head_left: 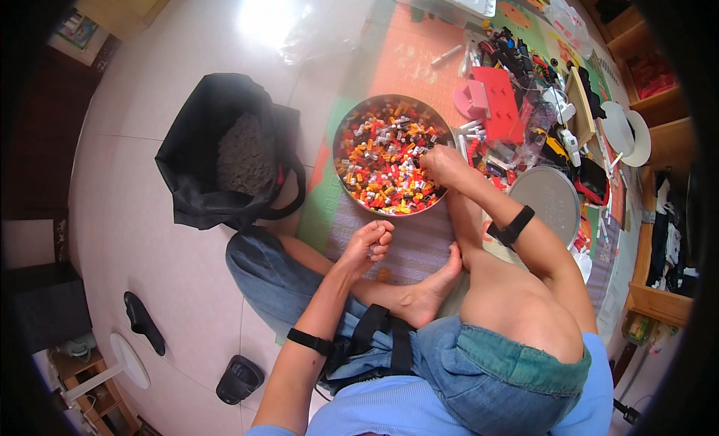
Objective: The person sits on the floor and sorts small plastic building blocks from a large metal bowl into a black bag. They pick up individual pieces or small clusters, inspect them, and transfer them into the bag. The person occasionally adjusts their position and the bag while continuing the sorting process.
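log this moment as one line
left hand: curled closed, contents unclear | right hand: at small coloured pieces in round tin | black bag: open, left of round tin

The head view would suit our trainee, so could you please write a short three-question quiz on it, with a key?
1. True or false: the left hand is spread flat.
2. Which hand reaches over the rim of the round tin, to the small coloured pieces?
3. Fill in the blank: in the picture, the open black bag stands to the ____ of the tin.

Key:
1. False; it is curled closed.
2. The right hand.
3. Left.
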{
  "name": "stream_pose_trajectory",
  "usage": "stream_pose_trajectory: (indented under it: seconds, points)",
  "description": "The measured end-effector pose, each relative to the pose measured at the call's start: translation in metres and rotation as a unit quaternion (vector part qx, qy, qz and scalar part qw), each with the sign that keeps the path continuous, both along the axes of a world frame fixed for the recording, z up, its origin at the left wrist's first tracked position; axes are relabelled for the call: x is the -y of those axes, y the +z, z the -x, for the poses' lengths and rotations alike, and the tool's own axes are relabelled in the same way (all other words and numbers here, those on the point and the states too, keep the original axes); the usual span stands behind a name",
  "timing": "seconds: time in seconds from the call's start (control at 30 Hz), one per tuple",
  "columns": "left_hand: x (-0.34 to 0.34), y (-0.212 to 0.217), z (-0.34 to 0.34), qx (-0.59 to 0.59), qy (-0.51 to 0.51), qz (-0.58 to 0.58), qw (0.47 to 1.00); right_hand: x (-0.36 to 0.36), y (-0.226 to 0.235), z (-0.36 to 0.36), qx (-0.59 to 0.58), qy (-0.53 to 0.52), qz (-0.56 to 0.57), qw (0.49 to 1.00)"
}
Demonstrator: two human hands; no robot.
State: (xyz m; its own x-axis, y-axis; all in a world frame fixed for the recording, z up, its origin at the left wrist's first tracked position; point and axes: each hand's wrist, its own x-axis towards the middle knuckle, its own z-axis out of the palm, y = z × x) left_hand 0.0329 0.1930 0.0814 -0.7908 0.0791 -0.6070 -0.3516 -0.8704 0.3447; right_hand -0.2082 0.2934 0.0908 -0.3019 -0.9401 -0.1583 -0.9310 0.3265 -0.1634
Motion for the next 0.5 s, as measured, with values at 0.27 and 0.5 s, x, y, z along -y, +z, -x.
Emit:
stream_pose_trajectory:
  seconds: [0.27,0.5]
  points:
    - [0.007,-0.004,-0.003,-0.046,-0.048,-0.019,0.998,-0.011,0.015,0.015,0.467,-0.215,0.056,0.856]
    - [0.008,-0.001,-0.004,-0.048,-0.041,-0.016,0.998,-0.007,0.019,0.009,0.239,0.010,0.022,0.971]
